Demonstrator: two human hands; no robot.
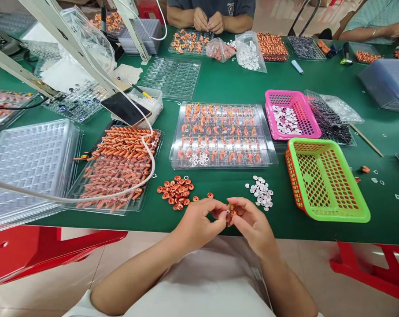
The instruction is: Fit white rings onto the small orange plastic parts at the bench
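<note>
Close to the table's front edge, my left hand (pixel 202 222) and my right hand (pixel 252 224) meet with fingertips pinched. Between them is a small orange part (pixel 233 213) with a bit of yellow on top; the fingers cover much of it. My left fingertips also pinch a tiny whitish piece (pixel 228 212), too small to name. Left of my hands lies a pile of orange round caps (pixel 178 192), with one loose cap (pixel 210 195) nearer. On the right is a pile of white discs (pixel 261 193). Beyond sits a clear tray (pixel 224 162) holding rows of curved orange parts.
A lime green basket (pixel 343 215) and a pink basket (pixel 313 132) with white pieces stand on the right. At left are a tray of orange parts (pixel 116 171), stacked clear trays (pixel 27 158), a phone (pixel 126 108) and a white cable (pixel 149 154). A co-worker's hands (pixel 208 21) work opposite.
</note>
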